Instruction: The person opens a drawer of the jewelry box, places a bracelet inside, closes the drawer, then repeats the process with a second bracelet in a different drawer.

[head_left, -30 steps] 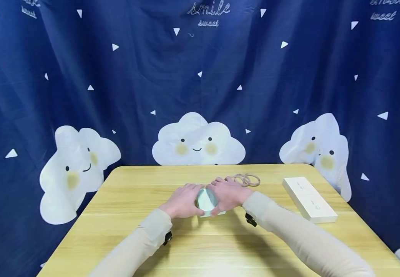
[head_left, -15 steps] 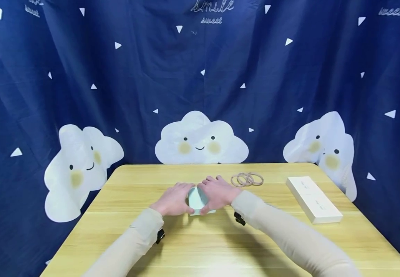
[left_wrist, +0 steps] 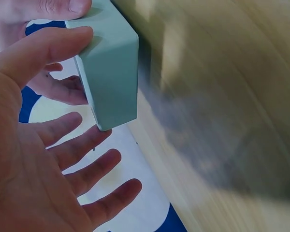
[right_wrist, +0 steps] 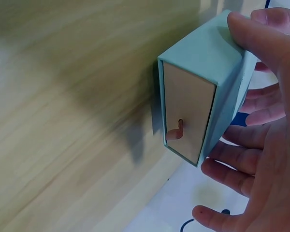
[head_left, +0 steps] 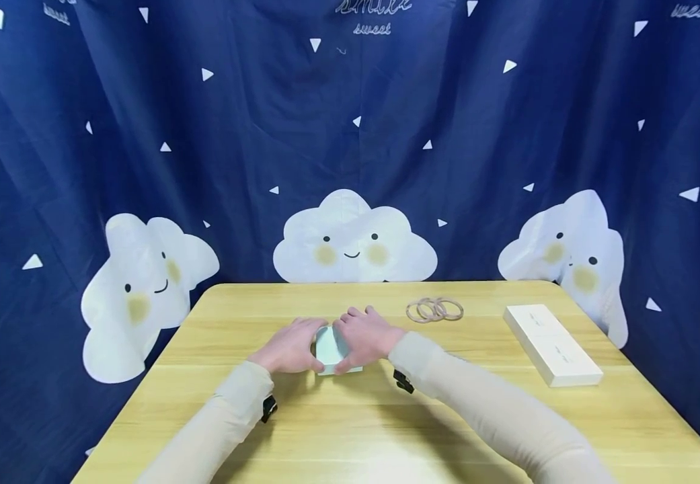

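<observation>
Near the middle of the table, a small mint-green drawer box is between both hands. My left hand holds its left part, thumb on the near side and fingertips at the far edge in the left wrist view. From the right, my right hand holds it the same way, with the thumb on the near face. The right wrist view shows the box's end, where a beige drawer front with a small brown pull tab sits inside the green sleeve. The drawer front looks flush with the sleeve.
Several overlapping pinkish-brown rings lie behind the right hand. A long white box with faint print rests at the right side of the wooden table. Beyond the table's far edge hangs a dark blue curtain with clouds.
Both hands and the green box have shifted left, away from the rings. The rings, partly covered by the right hand before, now show whole. The hold on the box looks the same.
</observation>
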The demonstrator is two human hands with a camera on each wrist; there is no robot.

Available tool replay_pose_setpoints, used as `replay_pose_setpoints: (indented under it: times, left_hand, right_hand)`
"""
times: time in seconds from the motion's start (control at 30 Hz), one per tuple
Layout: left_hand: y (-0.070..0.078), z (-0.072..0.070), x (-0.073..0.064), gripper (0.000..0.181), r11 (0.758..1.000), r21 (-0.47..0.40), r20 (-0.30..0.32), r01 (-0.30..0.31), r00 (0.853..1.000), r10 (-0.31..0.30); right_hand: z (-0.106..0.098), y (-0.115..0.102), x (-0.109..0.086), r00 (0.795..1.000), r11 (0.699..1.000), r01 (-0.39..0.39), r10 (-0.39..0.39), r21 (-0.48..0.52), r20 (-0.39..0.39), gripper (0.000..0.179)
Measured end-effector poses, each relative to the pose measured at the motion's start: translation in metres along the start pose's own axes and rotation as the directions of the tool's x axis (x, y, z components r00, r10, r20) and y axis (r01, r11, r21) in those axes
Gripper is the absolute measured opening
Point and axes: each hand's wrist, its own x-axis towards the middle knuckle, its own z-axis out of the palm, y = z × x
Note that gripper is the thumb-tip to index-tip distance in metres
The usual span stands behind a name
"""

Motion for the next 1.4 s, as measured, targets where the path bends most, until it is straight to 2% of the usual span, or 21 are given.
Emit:
replay_pose_setpoints:
  times: [0.47,0.67,1.0,1.13,1.27,1.4]
  left_hand:
    - [-0.016,-0.005,-0.009,0.092,0.999,0.018,0.036,0.027,0.999,-0.028]
    - [-0.018,-0.009,-0.011,0.091,1.0,0.016,0.045,0.022,0.999,-0.023]
    - [-0.015,-0.016,-0.013,0.091,0.998,-0.01,0.096,0.07,0.993,-0.068]
    - [-0.018,-0.016,-0.014,0.092,0.995,-0.002,0.1,0.096,0.99,-0.096]
    - [-0.021,-0.016,-0.013,0.095,0.996,-0.025,0.11,0.082,0.991,-0.079]
    - [-0.022,-0.015,-0.012,0.092,0.997,-0.045,0.103,0.063,0.993,-0.058]
  right_hand:
    - [0.005,-0.018,0.017,1.0,1.0,0.001,-0.001,0.006,0.011,0.093]
    - [0.006,-0.021,0.018,1.0,1.0,0.001,-0.001,0.005,0.011,0.094]
    - [0.007,-0.024,0.015,1.0,1.0,-0.014,0.014,0.005,0.007,0.097]
    - [0.007,-0.02,0.011,1.0,0.999,-0.007,0.007,0.041,0.003,0.099]
    - [0.002,-0.013,0.0,1.0,0.994,-0.009,0.007,0.105,0.014,0.105]
    - [0.003,-0.001,-0.014,1.0,0.992,-0.016,0.016,0.126,0.0,0.104]
